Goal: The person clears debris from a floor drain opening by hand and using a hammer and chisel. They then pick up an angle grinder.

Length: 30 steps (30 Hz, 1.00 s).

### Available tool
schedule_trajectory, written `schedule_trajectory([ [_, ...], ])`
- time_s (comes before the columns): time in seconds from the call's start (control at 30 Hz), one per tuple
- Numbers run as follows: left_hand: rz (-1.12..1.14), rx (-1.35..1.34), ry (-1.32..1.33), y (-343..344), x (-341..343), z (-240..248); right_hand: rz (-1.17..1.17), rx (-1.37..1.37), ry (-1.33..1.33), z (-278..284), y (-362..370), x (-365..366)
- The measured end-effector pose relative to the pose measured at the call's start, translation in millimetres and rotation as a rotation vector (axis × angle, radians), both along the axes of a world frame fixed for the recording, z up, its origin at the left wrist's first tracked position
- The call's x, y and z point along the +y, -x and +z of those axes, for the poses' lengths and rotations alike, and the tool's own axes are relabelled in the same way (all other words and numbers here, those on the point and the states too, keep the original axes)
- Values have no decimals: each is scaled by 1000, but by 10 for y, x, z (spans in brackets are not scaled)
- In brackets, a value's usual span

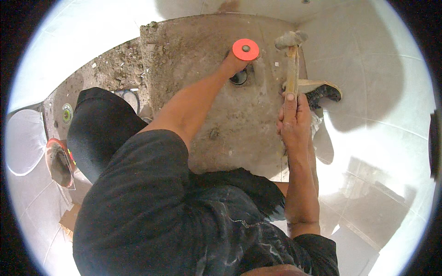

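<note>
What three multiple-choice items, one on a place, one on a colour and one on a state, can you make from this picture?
1. Where is the left hand?
A. at the hole in the grey slab
B. on the white tile floor
C. on the knee

2. What colour is the disc over the left hand?
A. blue
B. orange
C. white

3. How is the hammer held?
A. lying loose on the slab
B. in both hands
C. in the right hand, head away from the person

Answers:
1. A, as the left arm reaches across the slab and ends at the dark hole.
2. B, as the round disc is bright orange with a grey centre.
3. C, as only the right hand closes on the wooden handle, and the dusty head points to the far wall.
</note>
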<state>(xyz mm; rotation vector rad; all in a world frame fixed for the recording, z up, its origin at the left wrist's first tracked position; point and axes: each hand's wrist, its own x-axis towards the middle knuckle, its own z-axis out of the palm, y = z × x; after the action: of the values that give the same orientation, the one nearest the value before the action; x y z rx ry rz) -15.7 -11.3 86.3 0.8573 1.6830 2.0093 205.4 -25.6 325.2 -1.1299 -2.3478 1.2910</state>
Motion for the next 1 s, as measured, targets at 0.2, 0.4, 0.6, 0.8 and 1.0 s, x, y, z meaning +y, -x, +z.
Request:
schedule_trajectory([
  [0.2,30,158,90,43,16,-73,94,325,-196,252,206,-144],
  [0.4,-2,191,17,-81,44,-111,188,-274,-461,-850,122,403],
  [0.6,-86,-48,153,79,63,270,-8,155,-368,-356,-217,245],
  [0.8,-136,145,388,94,-50,643,-122,73,-192,-642,-438,184],
  [1.0,-166,-23,384,95,-136,414,-162,74,-114,-915,-551,93],
])
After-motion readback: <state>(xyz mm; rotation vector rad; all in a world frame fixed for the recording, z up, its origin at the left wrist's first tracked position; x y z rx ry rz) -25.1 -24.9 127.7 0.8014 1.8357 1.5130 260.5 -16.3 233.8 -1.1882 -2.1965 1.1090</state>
